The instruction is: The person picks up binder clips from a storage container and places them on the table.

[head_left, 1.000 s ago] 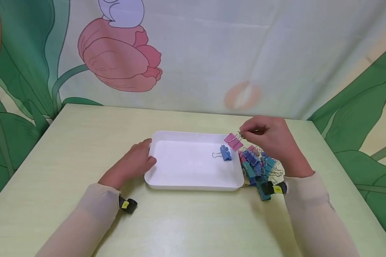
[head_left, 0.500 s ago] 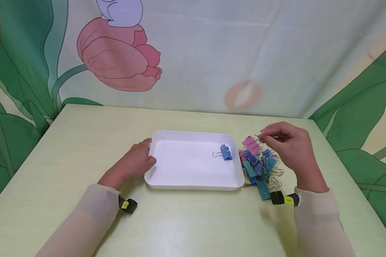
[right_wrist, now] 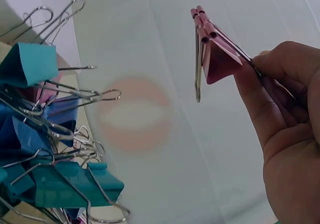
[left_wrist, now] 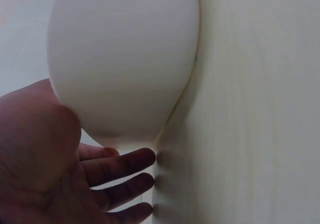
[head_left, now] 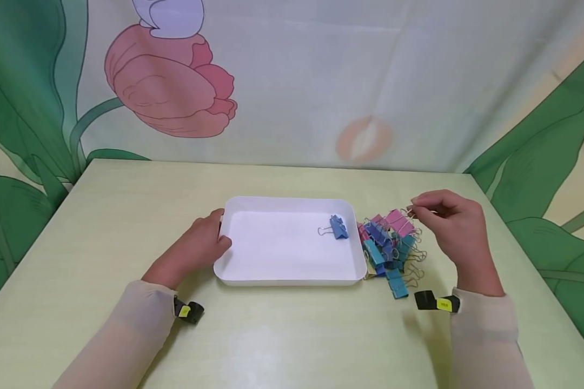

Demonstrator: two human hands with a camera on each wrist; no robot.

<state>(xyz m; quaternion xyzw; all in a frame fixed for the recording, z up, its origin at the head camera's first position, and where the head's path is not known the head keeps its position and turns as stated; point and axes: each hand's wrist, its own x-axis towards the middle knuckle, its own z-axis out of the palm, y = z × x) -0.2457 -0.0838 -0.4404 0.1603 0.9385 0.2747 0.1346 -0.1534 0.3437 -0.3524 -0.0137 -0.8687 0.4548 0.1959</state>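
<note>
My right hand [head_left: 450,224] pinches one wire handle of a pink binder clip [head_left: 399,222] between thumb and fingertips. In the right wrist view that pink clip [right_wrist: 220,58] hangs in the air, apart from the heaped clips. The head view has it overlapping the back of a pile of blue, teal and pink binder clips [head_left: 382,251]. At the left end of a white tray [head_left: 282,282], my left hand [head_left: 194,243] grips the rim, thumb over the edge and fingers along the outer wall. One blue binder clip [head_left: 339,227] lies in the tray near its right end.
The pile sits right against the tray's right wall, its wire handles sticking out to the right. A pale wooden table [head_left: 292,335] carries everything. Behind its far edge hangs a printed curtain [head_left: 292,86] with flowers and leaves.
My right hand has moved right with the pink clip, from the tray's back right corner to over the pile. The left hand keeps its grip on the tray. The head view has shifted slightly.
</note>
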